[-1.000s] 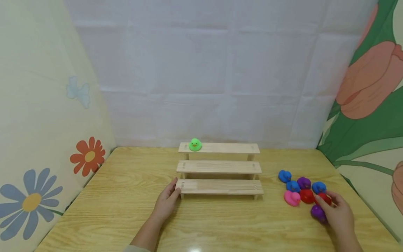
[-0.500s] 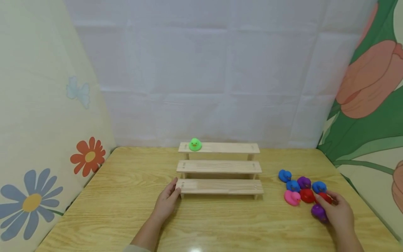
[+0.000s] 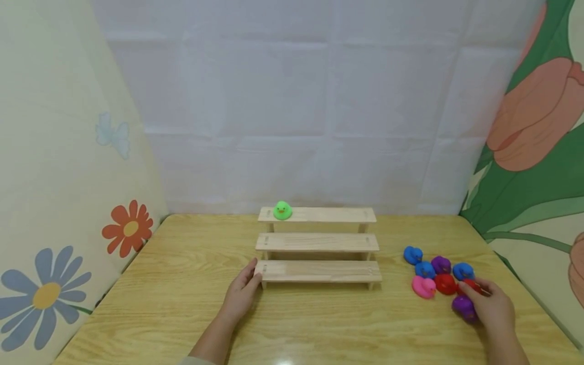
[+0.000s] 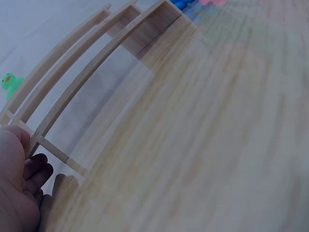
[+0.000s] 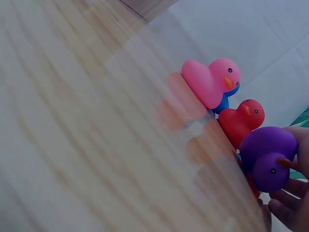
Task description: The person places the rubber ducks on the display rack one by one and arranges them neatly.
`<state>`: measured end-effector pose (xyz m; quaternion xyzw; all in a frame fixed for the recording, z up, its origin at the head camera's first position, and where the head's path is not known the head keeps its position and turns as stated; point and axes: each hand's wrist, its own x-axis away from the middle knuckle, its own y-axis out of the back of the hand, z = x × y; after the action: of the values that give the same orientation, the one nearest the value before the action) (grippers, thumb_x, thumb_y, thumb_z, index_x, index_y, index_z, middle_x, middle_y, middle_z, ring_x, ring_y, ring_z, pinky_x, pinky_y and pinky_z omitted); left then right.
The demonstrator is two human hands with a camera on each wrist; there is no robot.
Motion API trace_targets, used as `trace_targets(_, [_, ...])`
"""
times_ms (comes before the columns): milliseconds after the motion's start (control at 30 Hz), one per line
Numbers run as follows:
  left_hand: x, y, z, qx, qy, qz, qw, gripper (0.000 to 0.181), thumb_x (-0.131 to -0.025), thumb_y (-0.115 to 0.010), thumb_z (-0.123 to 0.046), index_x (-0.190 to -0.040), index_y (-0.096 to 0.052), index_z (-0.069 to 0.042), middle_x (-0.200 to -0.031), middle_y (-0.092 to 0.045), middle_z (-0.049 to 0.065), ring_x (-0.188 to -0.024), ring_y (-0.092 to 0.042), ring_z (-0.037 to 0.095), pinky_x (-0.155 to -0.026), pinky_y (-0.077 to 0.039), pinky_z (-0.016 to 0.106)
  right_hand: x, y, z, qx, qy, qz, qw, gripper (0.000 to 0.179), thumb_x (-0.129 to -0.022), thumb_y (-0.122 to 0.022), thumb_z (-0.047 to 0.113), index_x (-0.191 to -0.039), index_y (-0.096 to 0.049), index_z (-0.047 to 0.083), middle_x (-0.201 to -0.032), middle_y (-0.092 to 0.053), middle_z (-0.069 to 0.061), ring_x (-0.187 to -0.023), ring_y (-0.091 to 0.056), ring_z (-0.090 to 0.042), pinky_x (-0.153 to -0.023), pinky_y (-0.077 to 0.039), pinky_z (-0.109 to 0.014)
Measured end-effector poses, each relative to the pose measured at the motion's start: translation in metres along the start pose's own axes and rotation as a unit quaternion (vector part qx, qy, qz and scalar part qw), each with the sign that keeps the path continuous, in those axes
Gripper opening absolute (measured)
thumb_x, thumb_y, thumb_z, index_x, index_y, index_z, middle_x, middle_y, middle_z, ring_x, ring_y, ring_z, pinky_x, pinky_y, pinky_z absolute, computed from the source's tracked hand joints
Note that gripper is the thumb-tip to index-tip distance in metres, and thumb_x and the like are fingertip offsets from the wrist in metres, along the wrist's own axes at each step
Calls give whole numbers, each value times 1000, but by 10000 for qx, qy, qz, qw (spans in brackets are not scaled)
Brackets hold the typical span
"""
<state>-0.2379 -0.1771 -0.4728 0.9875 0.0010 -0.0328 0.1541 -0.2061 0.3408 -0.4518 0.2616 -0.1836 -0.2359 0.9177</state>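
Observation:
A three-tier wooden display stand stands mid-table, with a green rubber duck on its top tier at the left. My left hand holds the left end of the lowest tier; in the left wrist view its thumb meets the board and its other fingers bend below. At the right, my right hand pinches a red rubber duck, partly covered by the thumb. Close against that hand lies a purple duck, tipped over, which hides much of the fingers in the right wrist view.
Around the right hand sit a pink duck, another red duck, another purple duck and blue ducks. A white cloth hangs behind the wooden table. Flower-printed panels flank both sides.
My right hand, the red duck in it and the nearby purple duck have shifted very slightly to the right. The left hand and the stand stay where they were.

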Motion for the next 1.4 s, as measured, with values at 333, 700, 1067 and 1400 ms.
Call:
trace_targets(333, [1, 0, 1, -29, -10, 46, 10000, 54, -105, -45, -15, -152, -27, 5, -157, -29, 24, -146, -28, 36, -118, -27, 50, 1, 2, 1, 195, 14, 13, 9998, 82, -94, -53, 57, -146, -36, -5, -147, -33, -36, -135, -30, -52, -113, -25, -64])
trace_targets(700, [2, 1, -1, -46, 23, 64, 10000, 55, -105, -45, -17, -152, -26, 4, -157, -30, 24, -146, -29, 36, -118, -28, 50, -1, 2, -1, 288, 39, 28, 9996, 81, -93, -54, 56, -144, -39, -5, -148, -33, -36, -136, -29, -52, -112, -25, -64])
trace_targets(1067, [3, 0, -1, -21, -26, 38, 10000, 55, -105, -45, -16, -152, -27, 5, -155, -33, 26, -144, -32, 37, -117, -29, 50, 0, 3, -2, 192, -11, 83, 9998, 84, -93, -54, 57, -145, -35, -6, -147, -30, -38, -135, -29, -53, -114, -25, -63])
trace_targets(1400, [2, 1, -2, 14, -44, 41, 10000, 55, -105, -45, -15, -152, -27, 5, -155, -32, 25, -145, -31, 36, -118, -29, 49, -2, 6, -1, -419, 209, -89, 9989, 76, -94, -59, 45, -146, -36, -6, -148, -35, -35, -129, -44, -46, -65, -48, -9])
